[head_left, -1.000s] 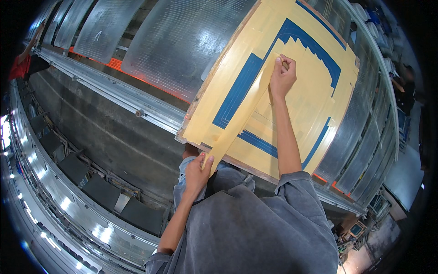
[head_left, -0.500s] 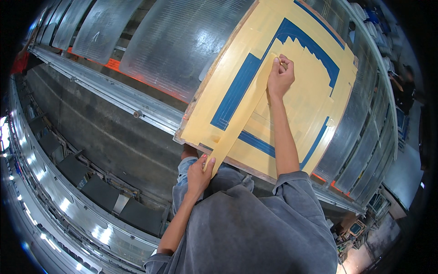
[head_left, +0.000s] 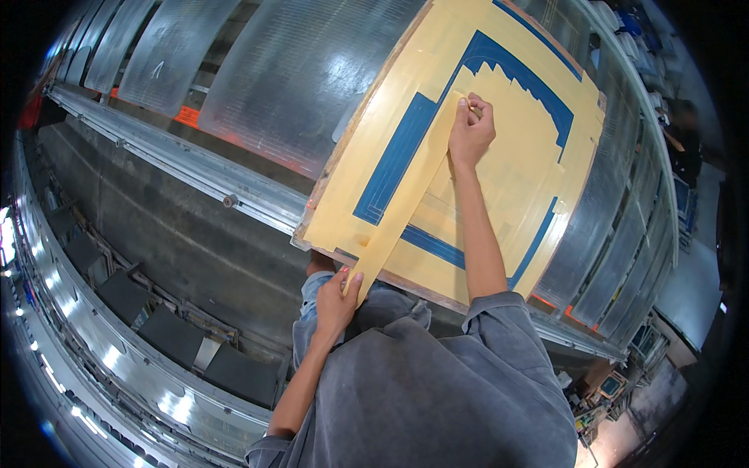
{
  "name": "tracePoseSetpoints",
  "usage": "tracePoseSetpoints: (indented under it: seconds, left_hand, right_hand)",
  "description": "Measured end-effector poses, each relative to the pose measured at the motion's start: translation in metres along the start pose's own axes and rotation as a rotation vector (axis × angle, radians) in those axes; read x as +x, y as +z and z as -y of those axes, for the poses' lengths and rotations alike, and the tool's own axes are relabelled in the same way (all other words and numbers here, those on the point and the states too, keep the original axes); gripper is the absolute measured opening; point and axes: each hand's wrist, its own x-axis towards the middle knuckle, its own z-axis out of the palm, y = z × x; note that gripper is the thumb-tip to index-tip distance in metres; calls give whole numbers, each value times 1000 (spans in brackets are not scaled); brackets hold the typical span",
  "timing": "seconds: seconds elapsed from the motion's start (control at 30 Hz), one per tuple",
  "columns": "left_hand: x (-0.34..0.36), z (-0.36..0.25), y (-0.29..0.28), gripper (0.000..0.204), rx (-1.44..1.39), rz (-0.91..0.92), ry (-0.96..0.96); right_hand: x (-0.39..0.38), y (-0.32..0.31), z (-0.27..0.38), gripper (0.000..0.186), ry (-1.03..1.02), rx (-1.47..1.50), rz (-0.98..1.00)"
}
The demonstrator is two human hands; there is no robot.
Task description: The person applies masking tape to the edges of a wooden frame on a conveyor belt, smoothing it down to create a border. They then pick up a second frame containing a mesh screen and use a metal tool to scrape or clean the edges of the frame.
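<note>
tape strip [head_left: 409, 183] stretched taut across blue panel [head_left: 390, 168]: right hand [head_left: 470, 131] pinches the top end, left hand [head_left: 337, 300] pinches the bottom end past the panel edge. looks thin, light, limp, sticky, so best held by the ends. adhesive side hidden; fingertip contact hard to make out.

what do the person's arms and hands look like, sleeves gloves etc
Both hands are bare: no gloves, no rings or watch to be seen. The left hand and right hand each lead back along a bare forearm. The grey shirt has loose short sleeves that end near the elbows; the right sleeve shows a stitched hem. No markings or logos are visible.
</note>
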Motion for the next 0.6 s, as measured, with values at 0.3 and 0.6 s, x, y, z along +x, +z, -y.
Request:
tracePoseSetpoints:
  seconds: [0.3,0.6]
  left_hand:
    - [-1,-17,-7,40,-5,24,11]
    - [3,-12,-6,42,-58,50,-26]
  right_hand:
    - [3,0,-7,20,-17,19,5]
    - [28,2,3,16,-272,-92,192]
